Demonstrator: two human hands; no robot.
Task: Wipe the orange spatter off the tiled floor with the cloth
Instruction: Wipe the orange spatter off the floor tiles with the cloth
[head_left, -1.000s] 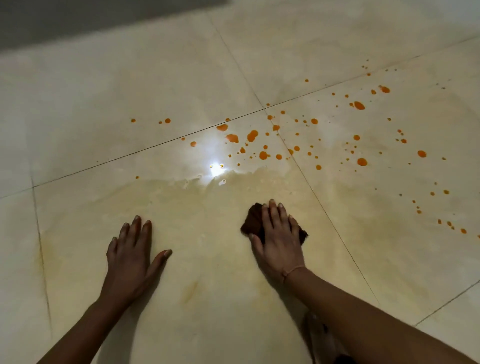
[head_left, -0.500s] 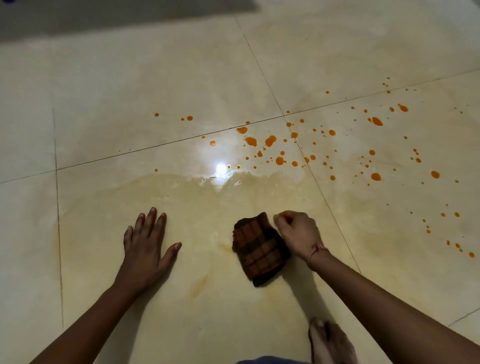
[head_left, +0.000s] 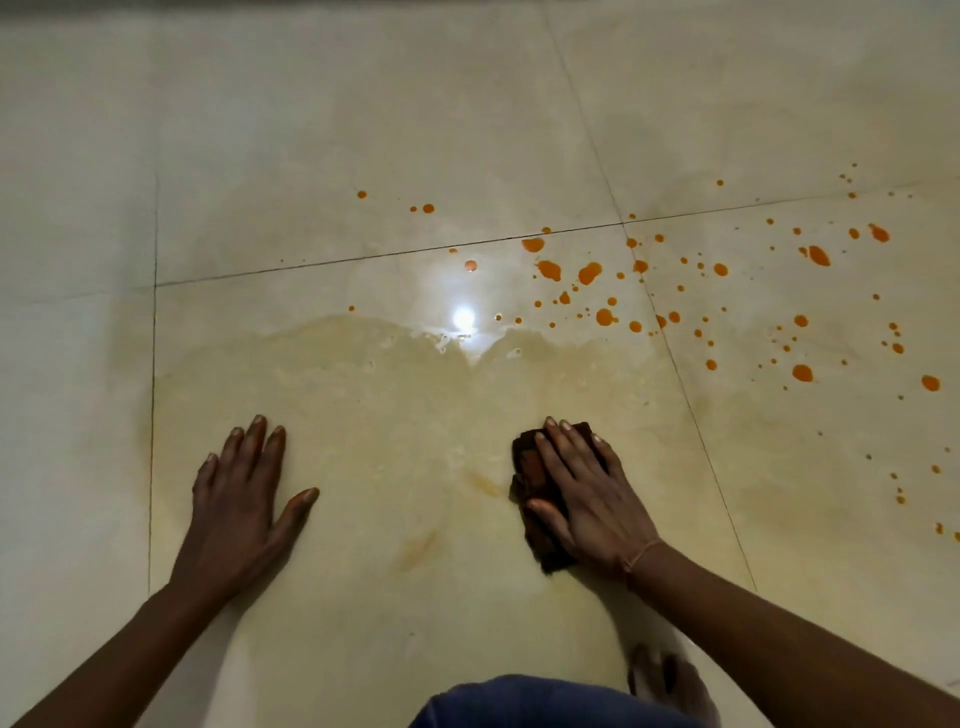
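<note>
My right hand (head_left: 589, 496) lies flat on a dark brown folded cloth (head_left: 531, 470) and presses it onto the cream tiled floor (head_left: 363, 130). Only the cloth's left edge and far corner show around the fingers. My left hand (head_left: 241, 501) rests flat on the tile with fingers spread, holding nothing, about two hand widths left of the cloth. Orange spatter (head_left: 587, 273) dots the floor beyond and to the right of the cloth. A yellowish wet smear (head_left: 395, 395) covers the tile around both hands.
Dark grout lines (head_left: 153, 415) cross the floor. A bright light reflection (head_left: 464, 317) sits at the smear's far edge. My bare foot (head_left: 670, 680) and a blue-clad knee (head_left: 530, 701) are at the bottom. More orange drops (head_left: 802, 372) spread far right.
My right hand had pinched the cloth's corner half a second ago; now it lies flat on top of the cloth. The view has shifted right. My left hand stayed planted.
</note>
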